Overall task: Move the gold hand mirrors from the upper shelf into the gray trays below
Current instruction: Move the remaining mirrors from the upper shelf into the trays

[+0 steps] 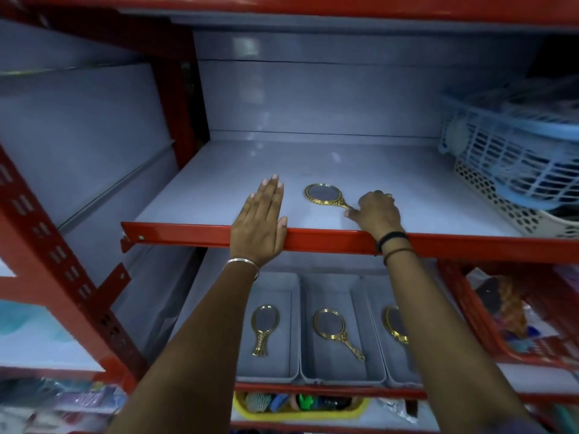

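Note:
One gold hand mirror (324, 195) lies flat on the upper shelf (391, 183), handle pointing right. My right hand (377, 213) rests on the shelf with its fingers closed around the end of that handle. My left hand (261, 219) lies flat and open on the shelf's red front edge, left of the mirror. Below stand three gray trays side by side. The left tray (289, 324) holds a gold mirror (263, 328), the middle tray (357, 296) holds another (335, 332), and the right tray (374, 308) holds a third (395, 324), partly hidden by my right forearm.
Stacked blue and white plastic baskets (507, 161) fill the upper shelf's right end. A red basket (476, 314) of goods sits right of the trays. A yellow bin (297, 405) of combs and clips sits on the shelf beneath. Red uprights (62, 255) frame the left side.

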`<state>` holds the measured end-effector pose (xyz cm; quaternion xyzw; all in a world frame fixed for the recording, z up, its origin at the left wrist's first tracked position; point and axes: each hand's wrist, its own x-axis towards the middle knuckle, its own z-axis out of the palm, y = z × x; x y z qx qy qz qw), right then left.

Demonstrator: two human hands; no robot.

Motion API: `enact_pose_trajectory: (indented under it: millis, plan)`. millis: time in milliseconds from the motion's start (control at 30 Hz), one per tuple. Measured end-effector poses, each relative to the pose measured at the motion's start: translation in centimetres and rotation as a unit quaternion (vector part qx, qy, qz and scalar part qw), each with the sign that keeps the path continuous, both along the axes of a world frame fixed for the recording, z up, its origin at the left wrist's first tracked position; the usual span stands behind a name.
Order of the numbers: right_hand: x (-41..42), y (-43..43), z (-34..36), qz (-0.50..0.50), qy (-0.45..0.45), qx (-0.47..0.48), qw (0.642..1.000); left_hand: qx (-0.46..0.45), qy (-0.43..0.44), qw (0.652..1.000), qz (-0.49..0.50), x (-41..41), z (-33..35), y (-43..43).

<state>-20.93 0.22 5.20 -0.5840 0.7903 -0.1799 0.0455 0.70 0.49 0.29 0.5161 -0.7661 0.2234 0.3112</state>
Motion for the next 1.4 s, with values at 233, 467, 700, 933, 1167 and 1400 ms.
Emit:
enact_pose_trajectory:
  millis: [233,467,700,933,1167,1400]
  plan:
    - [2.2,-0.9,1.0,-0.015,0.089,0.026,0.996,-0.002,-0.007,1.000,0.001,0.0,0.1,-0.1]
    - [0.2,0.5,2.2,0.044,-0.317,-0.002,0.947,-0.008,-0.005,1.000,-0.002,0.0,0.2,0.0]
    - [-0.6,10.0,1.7,0.152,-0.448,-0.005,0.881,-0.016,0.000,1.000,-0.004,0.1,0.4,0.0]
    - [-1.9,15.9,-6.8,0.168,-0.500,0.153,0.836,-0.023,0.010,1.000,-0.012,-0.1,0.4,0.1]
    - [-2.3,13.8,-17.5,0.000,-0.467,0.209,0.859,-0.032,0.011,0.999,-0.007,-0.2,0.0,0.1]
    - [-0.7,9.2,-25.0,-0.109,-0.341,0.206,0.911,-0.047,0.008,0.999,0.001,-0.3,-0.3,-0.1]
